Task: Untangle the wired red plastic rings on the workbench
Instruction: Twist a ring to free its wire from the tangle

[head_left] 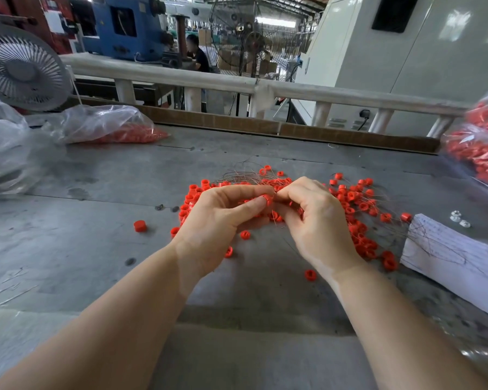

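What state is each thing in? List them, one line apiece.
left hand: pinches one red ring between thumb and forefinger.
right hand: fingers curled, pinching at the wire beside that ring.
ring pile: spread on the workbench, tangled in thin wires.
loose ring: lies apart, left of the pile.
plastic bag: lying down, partly filled with red pieces.

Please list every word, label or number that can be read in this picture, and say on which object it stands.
No text can be read.
White paper sheet at right: faint handwritten lines, too blurred to read.
Blue machine at the back: a small yellow sign, too small to read.
Clear bags of red rings: no print visible.
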Motion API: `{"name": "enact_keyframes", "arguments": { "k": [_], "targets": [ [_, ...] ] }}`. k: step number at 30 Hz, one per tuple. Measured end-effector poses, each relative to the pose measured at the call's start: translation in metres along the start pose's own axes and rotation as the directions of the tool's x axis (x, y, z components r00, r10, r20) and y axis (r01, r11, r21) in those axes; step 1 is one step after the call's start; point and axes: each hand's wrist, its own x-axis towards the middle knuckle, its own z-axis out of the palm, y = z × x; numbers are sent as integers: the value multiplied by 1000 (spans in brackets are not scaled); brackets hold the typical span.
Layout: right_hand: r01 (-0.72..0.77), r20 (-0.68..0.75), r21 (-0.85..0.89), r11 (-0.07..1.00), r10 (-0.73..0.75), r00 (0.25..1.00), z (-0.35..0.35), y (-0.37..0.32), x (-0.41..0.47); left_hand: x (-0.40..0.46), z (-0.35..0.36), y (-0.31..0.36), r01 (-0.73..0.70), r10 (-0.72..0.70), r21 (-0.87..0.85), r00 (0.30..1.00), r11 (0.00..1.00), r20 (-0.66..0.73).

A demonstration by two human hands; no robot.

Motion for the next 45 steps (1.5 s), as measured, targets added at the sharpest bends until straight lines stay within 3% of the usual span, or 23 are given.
{"name": "enact_keyframes", "arguments": {
  "k": [10, 18, 25, 32, 45],
  "targets": [
    [-82, -20, -39, 996, 81, 997, -1, 5, 0, 0, -1, 6, -58, 53, -45, 993, 997, -103],
    [-115, -90, -70, 991, 108, 990, -2, 5, 1, -1, -2, 7, -101, 103, 16, 980, 995, -170],
    [-126, -102, -105, 986, 116, 988, -4, 5, 2, 0, -1, 9, -97, 67, -148, 979, 984, -192],
    [-156, -63, -83, 984, 151, 986, -4, 9, 1, 1, -2, 8, -2, -30, -153, 977, 988, -213],
    [-205, -48, -143, 968, 200, 979, -4, 11, 2, 5, -8, 9, -89, -3, -298, 956, 950, -293]
  ]
}}
